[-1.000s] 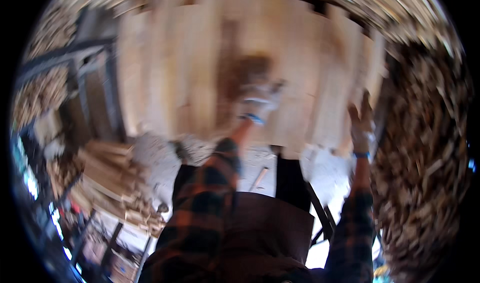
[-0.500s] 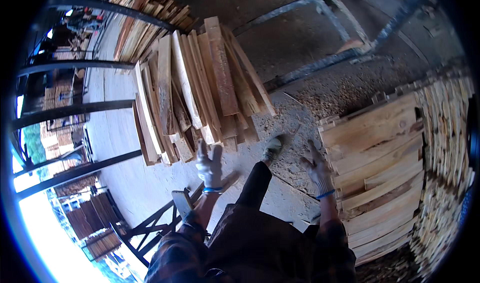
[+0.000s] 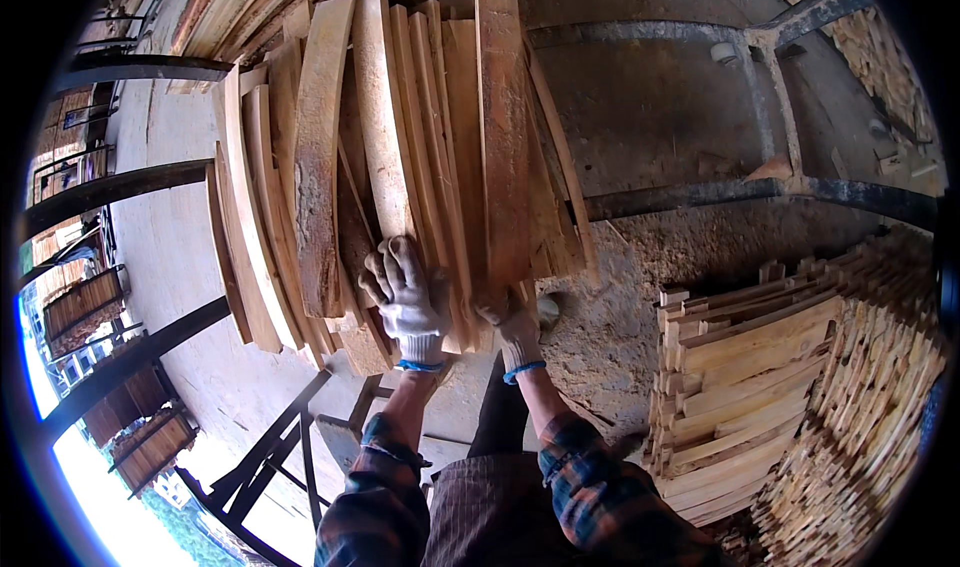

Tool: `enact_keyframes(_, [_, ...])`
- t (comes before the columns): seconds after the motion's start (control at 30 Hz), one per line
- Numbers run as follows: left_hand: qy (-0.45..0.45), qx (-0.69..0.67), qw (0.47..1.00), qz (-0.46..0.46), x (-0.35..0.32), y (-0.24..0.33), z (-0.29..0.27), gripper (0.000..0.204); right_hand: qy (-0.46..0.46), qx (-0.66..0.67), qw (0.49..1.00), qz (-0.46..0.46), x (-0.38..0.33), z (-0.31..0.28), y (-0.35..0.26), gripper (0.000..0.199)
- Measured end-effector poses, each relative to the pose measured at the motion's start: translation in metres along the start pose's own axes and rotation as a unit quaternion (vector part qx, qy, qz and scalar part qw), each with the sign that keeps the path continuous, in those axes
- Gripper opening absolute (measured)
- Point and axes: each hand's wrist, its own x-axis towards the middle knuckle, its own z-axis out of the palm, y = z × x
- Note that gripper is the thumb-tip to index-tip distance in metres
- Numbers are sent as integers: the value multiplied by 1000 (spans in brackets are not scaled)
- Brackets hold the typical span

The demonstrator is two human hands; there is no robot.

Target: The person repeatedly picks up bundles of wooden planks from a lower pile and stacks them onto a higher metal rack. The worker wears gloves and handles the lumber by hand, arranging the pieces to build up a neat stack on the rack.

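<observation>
Left hand (image 3: pixel 405 297) in a white knit work glove with a blue cuff lies flat, fingers spread wide, on the near ends of the loose pile of pale rough-sawn wooden planks (image 3: pixel 400 157). It presses down, not wrapped around any board. Right hand (image 3: pixel 512 319), same glove type, sits just beside it at 3 o'clock, curled under the near end of one long narrow pale plank (image 3: pixel 502 127); looks like a grip on that end, but the fingertips are hidden, so can't tell how tight.

Pile fills the centre to 12 o'clock. Long axes run roughly 6 to 12 o'clock, fanning slightly toward 11 at the left side; near ends point at the person. Boards overlap and lean on each other, likely dumped, not stacked. Hands at the near ends probably because that's the reachable part, and one end gives leverage.

At 3–4 o'clock, a neat stack of short pale boards (image 3: pixel 760 367), well apart from the pile. Sawdust-covered ground (image 3: pixel 640 297) between. Dark metal frame bars (image 3: pixel 760 192) at 2 o'clock. Plaid sleeves (image 3: pixel 600 487) at 6 o'clock.
</observation>
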Motion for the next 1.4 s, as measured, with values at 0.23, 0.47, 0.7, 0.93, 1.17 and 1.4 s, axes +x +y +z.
enact_keyframes(0.23, [60, -24, 997, -43, -34, -37, 47, 61, -170, 138, 965, 143, -33, -46, -145, 68])
enact_keyframes(0.47, [7, -456, 864, -213, 10, 33, -27, 64, -2, -61, 997, -55, -11, -49, -117, 42])
enact_keyframes(0.7, [-94, -683, 612, -387, 0, -12, -17, 45, -153, -48, 972, 171, -19, -34, -162, 53])
enact_keyframes(0.93, [-42, -642, 677, -359, -5, 22, -35, 30, -158, -69, 983, 57, -23, -41, -133, 50])
enact_keyframes(1.17, [-75, -644, 678, -345, -77, -11, -93, 30, -282, -27, 957, 59, -117, -60, -160, 35])
enact_keyframes(1.4, [-93, -610, 711, -337, -149, -32, -25, 53, -92, 148, 967, 188, -98, -34, -111, 59])
